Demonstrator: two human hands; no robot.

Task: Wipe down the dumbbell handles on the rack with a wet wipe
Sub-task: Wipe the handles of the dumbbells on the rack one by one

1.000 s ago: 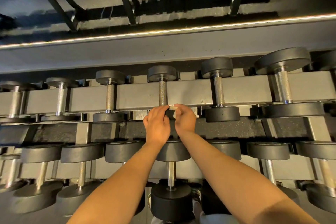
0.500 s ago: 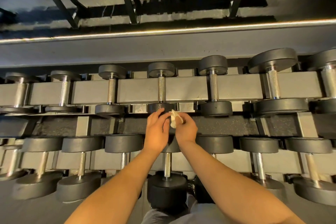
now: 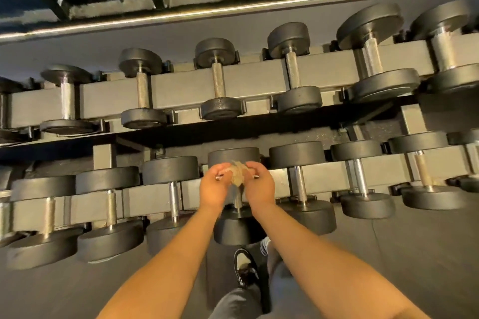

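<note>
Wet wipe (image 3: 237, 175) is pinched, crumpled, between left hand (image 3: 216, 189) and right hand (image 3: 259, 186), just above a lower-row dumbbell handle (image 3: 237, 206) on the rack (image 3: 259, 90). Looks like they're readying it; next it needs wrapping round that handle and rubbing along its length.

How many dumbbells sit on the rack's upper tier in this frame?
6 upper-tier dumbbells in a row, left to right: first, second, third, fourth, fifth, sixth. Another seems cut off at the left edge.
</note>
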